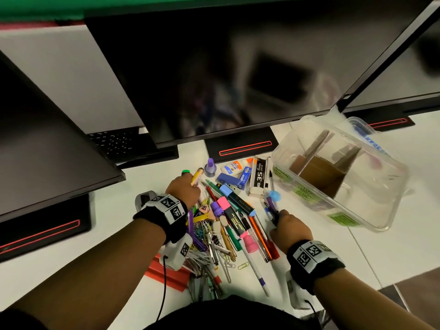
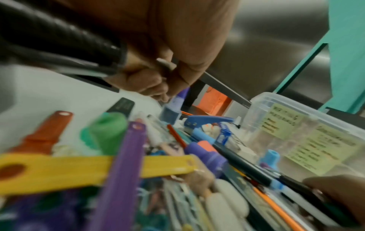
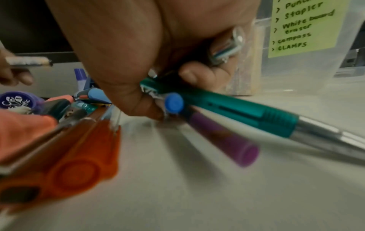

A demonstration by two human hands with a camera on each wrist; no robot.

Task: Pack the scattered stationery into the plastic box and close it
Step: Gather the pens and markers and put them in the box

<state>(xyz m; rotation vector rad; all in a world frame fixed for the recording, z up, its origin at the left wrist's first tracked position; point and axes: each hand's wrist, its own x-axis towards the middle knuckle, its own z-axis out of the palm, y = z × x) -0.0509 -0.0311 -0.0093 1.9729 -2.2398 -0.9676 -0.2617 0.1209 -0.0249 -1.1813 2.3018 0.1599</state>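
Pens in right hand; plastic box just beyond

Stationery pile on table in front of centre monitor; plastic box to its right, open, cardboard dividers inside; glue bottles and staples box at pile's far edge; left hand at pile's left, right hand between pile and box.

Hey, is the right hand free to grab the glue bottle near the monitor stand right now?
Probably not: the right hand already grips a bundle of pens. The glue bottle itself lies uncovered.
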